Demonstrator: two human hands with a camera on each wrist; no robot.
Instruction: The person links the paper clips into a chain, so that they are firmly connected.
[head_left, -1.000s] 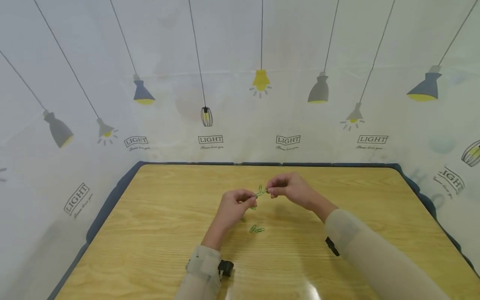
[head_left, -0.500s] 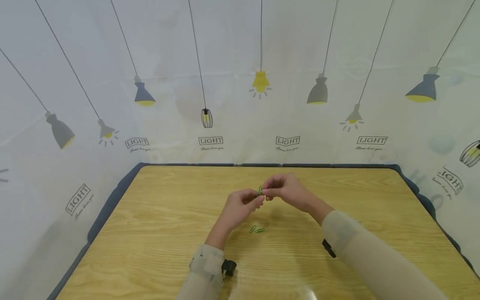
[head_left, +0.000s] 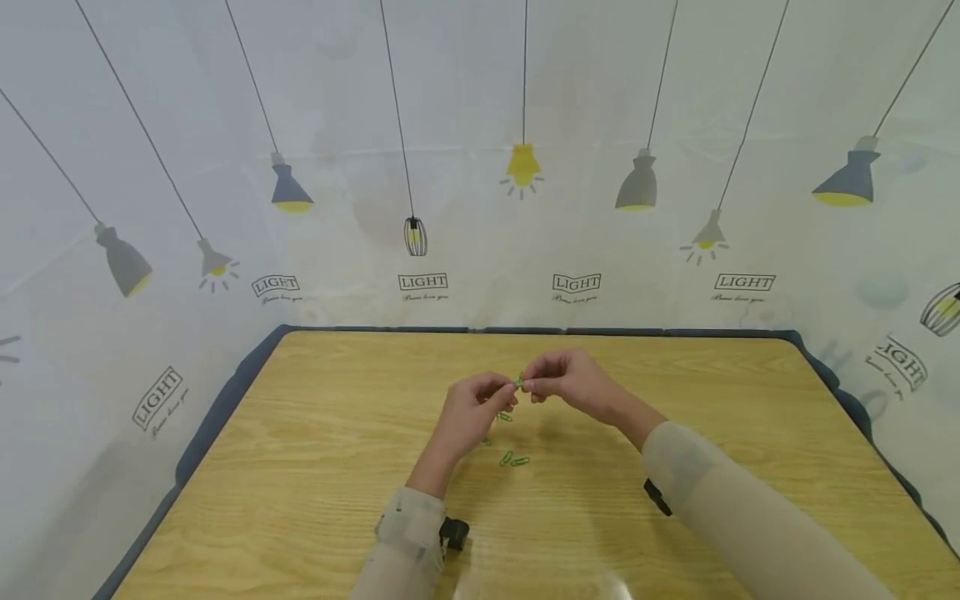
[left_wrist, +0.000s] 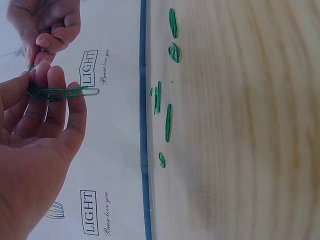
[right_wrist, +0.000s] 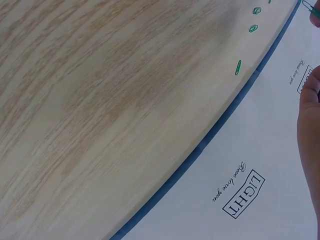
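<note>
Both forearms, clad in pale beige sleeves [head_left: 757, 500], are stretched forward over the table, and the two hands are brought nearly together above its far half. The left hand [head_left: 467, 412] is turned palm inward; by its thumb and forefinger a chain of linked green wire paperclips [left_wrist: 52, 94] is pinched, and the chain is laid across the other, loosely bent fingers. The right hand [head_left: 576, 385] is reached in from the other side with its wrist bent, and a green wire paperclip [left_wrist: 31, 67], of which only a short end is seen, is pinched between thumb and forefinger. Whether that end is joined to the chain cannot be told.

At least two links are made out in the chain; the full number is hidden by overlap. On the wood-grained yellow tabletop [head_left: 300, 467], at least five loose green paperclips [left_wrist: 168, 123] are counted in the left wrist view, spread in an uneven row. Two of them are seen side by side in the head view, nearer the body than the hands. One black wrist device [head_left: 454, 533] is worn on each arm. On the white wall covering [head_left: 480, 100], six boxed "LIGHT" labels [head_left: 422, 282] are printed.
</note>
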